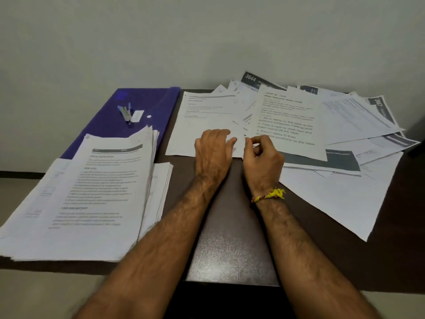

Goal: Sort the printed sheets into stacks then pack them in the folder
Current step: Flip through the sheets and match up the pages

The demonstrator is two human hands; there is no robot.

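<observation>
Two sheets are meeting under your hands near the middle of the table (pixel 230 238): the mostly blank sheet (pixel 207 125) with a few lines of print at its top, and the instruction sheet (pixel 287 125) lying just to its right and overlapping the fan of loose sheets (pixel 358 125) spread towards the far right corner. Your left hand (pixel 212 153) is resting on the lower edge of the blank sheet with its fingers loosely bent, pressing rather than gripping, while your right hand (pixel 262 157) is curling thumb and forefinger together at the lower left corner of the instruction sheet; it looks like a pinch on that corner, though the blur is making it hard to be sure the paper is between them. You are probably separating one sheet from the pile, so keep the left hand pinning its neighbour flat as you lift, and peel from the corner so only one page is coming away. Be reading the heading before carrying it, since the sorted stack (pixel 92 192) is sitting at the near left, partly over the blue folder (pixel 147 100), which is lying flat at the far left with a stapler (pixel 126 112) on it. That stapler is needing to come off before packing.
</observation>
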